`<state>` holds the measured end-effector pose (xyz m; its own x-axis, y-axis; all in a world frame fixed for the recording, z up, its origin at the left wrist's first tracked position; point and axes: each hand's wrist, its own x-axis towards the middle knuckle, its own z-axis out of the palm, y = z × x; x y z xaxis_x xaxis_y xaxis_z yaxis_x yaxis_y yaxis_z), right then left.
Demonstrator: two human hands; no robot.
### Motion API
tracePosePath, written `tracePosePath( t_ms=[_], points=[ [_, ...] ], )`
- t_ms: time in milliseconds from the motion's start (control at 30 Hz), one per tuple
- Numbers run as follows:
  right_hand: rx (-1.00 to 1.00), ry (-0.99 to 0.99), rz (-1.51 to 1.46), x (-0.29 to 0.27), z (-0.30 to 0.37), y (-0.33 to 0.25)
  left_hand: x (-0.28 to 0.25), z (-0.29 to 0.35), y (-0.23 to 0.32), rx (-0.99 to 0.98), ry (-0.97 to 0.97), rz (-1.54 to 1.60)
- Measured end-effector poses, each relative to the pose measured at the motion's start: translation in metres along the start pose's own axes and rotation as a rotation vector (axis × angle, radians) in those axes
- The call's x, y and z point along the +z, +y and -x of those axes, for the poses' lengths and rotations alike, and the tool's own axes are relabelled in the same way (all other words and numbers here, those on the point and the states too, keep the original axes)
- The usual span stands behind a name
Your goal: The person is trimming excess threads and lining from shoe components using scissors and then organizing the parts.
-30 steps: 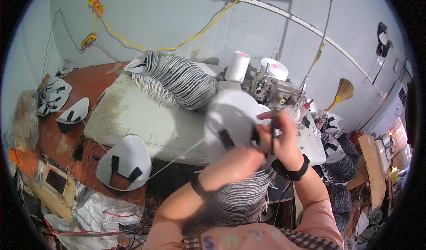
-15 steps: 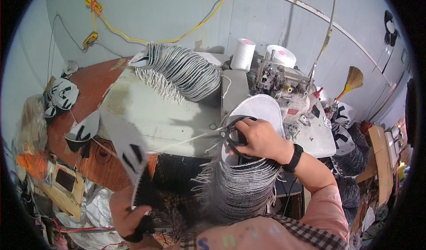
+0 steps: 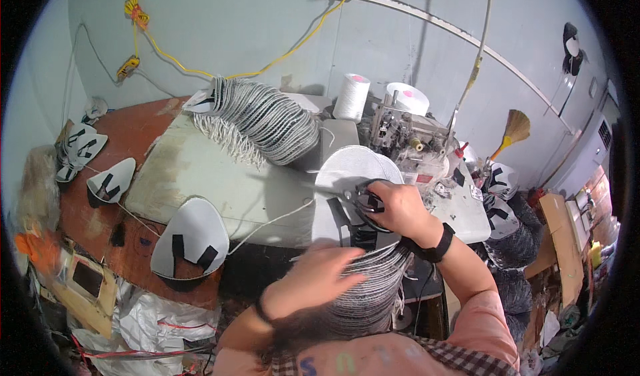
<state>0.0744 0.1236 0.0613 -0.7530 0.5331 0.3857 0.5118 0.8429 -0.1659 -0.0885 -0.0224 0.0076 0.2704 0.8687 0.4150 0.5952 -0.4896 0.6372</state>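
My right hand point(image 3: 403, 209) grips black-handled scissors point(image 3: 371, 203), their blades pointing left over a stack of white, rounded pieces point(image 3: 353, 166). Black strips mark the top piece, and the stack's layered grey and white edges point(image 3: 370, 289) bulge toward me. My left hand point(image 3: 313, 276), blurred by motion, reaches across the stack's near left side with fingers apart and nothing visible in them. A single white piece with two black strips point(image 3: 197, 226) lies to the left. White thread point(image 3: 273, 226) runs from it to the stack.
An overlock-type sewing machine point(image 3: 407, 133) stands behind the stack, with thread cones point(image 3: 351, 97) beside it. Another fanned stack point(image 3: 267, 119) lies on the pale tabletop point(image 3: 193, 163). More threaded pieces point(image 3: 112, 179) sit at far left, and dark bundles point(image 3: 513, 236) at right.
My left hand has let go of the white piece, now lying at the left, and has moved right to the stack. The scissors stay in my right hand over the stack.
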Motion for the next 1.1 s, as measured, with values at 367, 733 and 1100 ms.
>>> tracePosePath(
  t_ms=[367,733,1100],
  points=[
    [-0.05,0.087,-0.017,-0.044,-0.011,-0.021,-0.102,0.168,0.016,-0.758,0.594,-0.496],
    [-0.119,-0.064,0.113,-0.007,-0.042,-0.035,-0.09,0.072,0.044,-0.053,1.244,0.001],
    [0.007,-0.073,-0.112,-0.014,-0.024,-0.013,0.019,-0.046,0.023,-0.058,-0.349,-0.043]
  ],
)
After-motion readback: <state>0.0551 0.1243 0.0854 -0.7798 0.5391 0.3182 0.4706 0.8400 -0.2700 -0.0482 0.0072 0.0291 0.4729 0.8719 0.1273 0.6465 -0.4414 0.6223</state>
